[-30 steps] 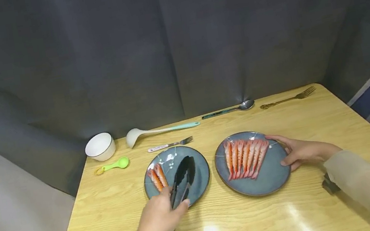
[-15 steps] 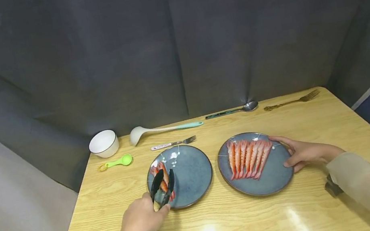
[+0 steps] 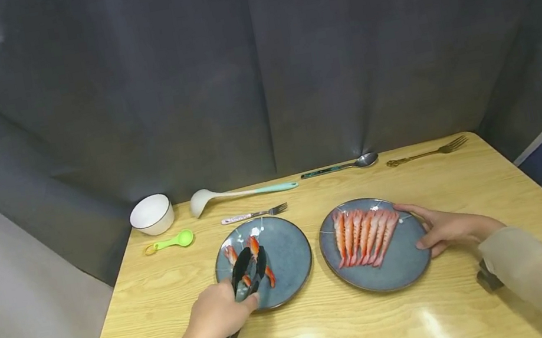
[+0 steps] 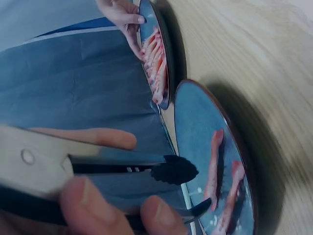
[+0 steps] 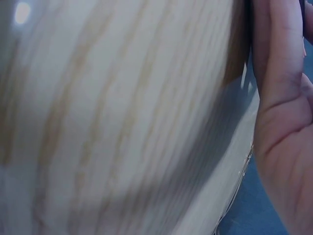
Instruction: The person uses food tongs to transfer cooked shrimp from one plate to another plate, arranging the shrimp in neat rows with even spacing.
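My left hand [image 3: 220, 315] grips black-tipped kitchen tongs [image 3: 242, 272], whose tips are spread over the left blue-grey plate [image 3: 288, 256]. Two orange-and-white shrimp [image 3: 254, 244] lie on that plate, partly covered by the tongs in the head view. In the left wrist view one tong tip [image 4: 175, 170] hangs above the plate, and the other overlaps the end of a shrimp [image 4: 215, 161]. My right hand [image 3: 448, 229] holds the rim of the right blue-grey plate [image 3: 401, 270], thumb on top. Several shrimp [image 3: 365, 235] lie side by side there.
Behind the plates lie a small fork [image 3: 254, 214], a white ladle [image 3: 232, 192] with a mint handle, a spoon [image 3: 340, 166] and a bronze-coloured fork [image 3: 427, 152]. A white bowl [image 3: 152, 215] and a green measuring spoon [image 3: 170, 241] stand left. A dark curtain [image 3: 254, 70] closes the back.
The left hand with the tongs swung left across its plate, then slightly back right. The two shrimp there have shifted and now lie farther apart. The right hand keeps its hold on its plate.
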Available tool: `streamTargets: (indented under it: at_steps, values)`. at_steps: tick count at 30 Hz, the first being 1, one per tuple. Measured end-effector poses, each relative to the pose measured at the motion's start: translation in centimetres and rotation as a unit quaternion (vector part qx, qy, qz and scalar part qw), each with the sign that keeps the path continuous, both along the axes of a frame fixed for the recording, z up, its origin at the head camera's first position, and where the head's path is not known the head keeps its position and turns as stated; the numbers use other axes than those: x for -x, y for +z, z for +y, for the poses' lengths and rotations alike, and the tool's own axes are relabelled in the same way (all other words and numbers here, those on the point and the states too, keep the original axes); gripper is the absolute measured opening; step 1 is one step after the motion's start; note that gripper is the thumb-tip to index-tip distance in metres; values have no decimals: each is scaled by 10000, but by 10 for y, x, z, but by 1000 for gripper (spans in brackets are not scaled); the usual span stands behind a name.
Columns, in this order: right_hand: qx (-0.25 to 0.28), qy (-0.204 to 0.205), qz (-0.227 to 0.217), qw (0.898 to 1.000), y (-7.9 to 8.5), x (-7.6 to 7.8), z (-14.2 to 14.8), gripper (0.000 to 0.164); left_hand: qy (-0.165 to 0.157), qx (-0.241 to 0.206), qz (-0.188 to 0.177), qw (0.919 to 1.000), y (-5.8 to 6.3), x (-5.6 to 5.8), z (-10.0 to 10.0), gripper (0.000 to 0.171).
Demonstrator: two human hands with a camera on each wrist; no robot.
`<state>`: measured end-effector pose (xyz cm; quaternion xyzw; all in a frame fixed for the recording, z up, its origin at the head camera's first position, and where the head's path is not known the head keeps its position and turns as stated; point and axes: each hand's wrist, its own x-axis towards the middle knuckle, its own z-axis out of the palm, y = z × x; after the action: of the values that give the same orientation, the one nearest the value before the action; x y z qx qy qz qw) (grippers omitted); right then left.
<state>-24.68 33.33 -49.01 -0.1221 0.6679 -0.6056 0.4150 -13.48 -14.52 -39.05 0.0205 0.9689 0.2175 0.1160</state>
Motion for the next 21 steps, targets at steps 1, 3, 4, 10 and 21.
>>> streamTargets:
  at_steps: [1, 3, 4, 10, 21]
  values:
    - [3, -9, -12, 10000, -1, -1, 0, 93, -4, -44, -53, 10000, 0, 0, -1, 44]
    - [-41, -20, 32, 10000, 0, -1, 2, 93, -62, -150, -159, 9997, 0, 0, -3, 43]
    - [-119, -19, 65, 9999, 0, -1, 3, 94, -70, -207, -208, 9995, 0, 0, -4, 44]
    - [-220, 0, 159, 9996, 1, 3, -1, 93, 5, -428, -286, 9987, -1, 3, -8, 42]
    - [-47, -100, -28, 9999, 0, -1, -1, 93, -553, -593, -117, 9966, 9, -1, 7, 51]
